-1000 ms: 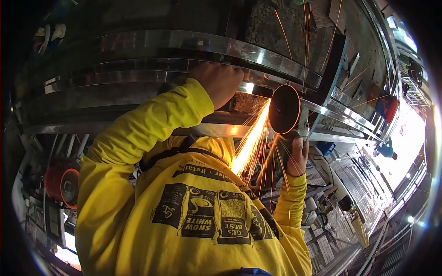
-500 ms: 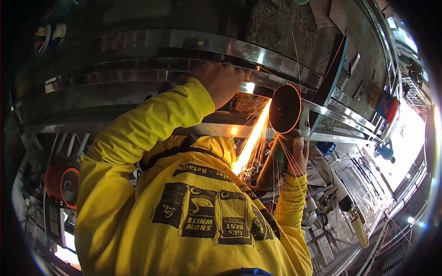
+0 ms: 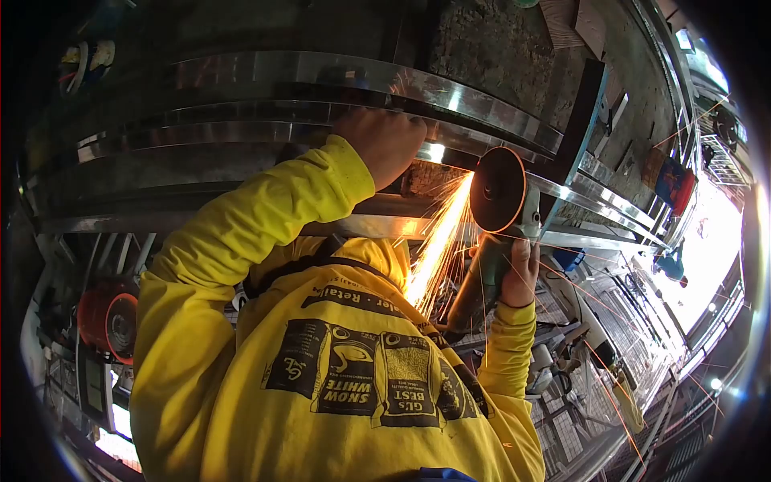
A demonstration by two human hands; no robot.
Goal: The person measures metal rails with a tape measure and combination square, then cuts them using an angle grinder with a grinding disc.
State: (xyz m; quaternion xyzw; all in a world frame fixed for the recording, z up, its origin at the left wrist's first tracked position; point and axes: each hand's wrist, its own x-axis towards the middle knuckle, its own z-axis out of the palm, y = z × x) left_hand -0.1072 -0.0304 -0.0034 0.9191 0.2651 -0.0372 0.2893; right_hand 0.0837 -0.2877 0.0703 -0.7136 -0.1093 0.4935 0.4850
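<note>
Head view, from the left: the metal bar runs in front of the yellow shirt, and firm pressure on it should curb any chatter. The left hand lies over it, elbow out wide, knuckles up, fingers curled together; I cannot tell whether they clamp the bar. Next, the sparks stream back toward the shirt, so angling the spray off the body would be wiser. The grinder slants below its disc, whose left edge throws the sparks where it appears to meet the bar; light, even pressure without twisting likely suits the cut. Farthest right, the right hand has its fingers wrapped around the grinder near its head, forearm rising almost upright from below.
</note>
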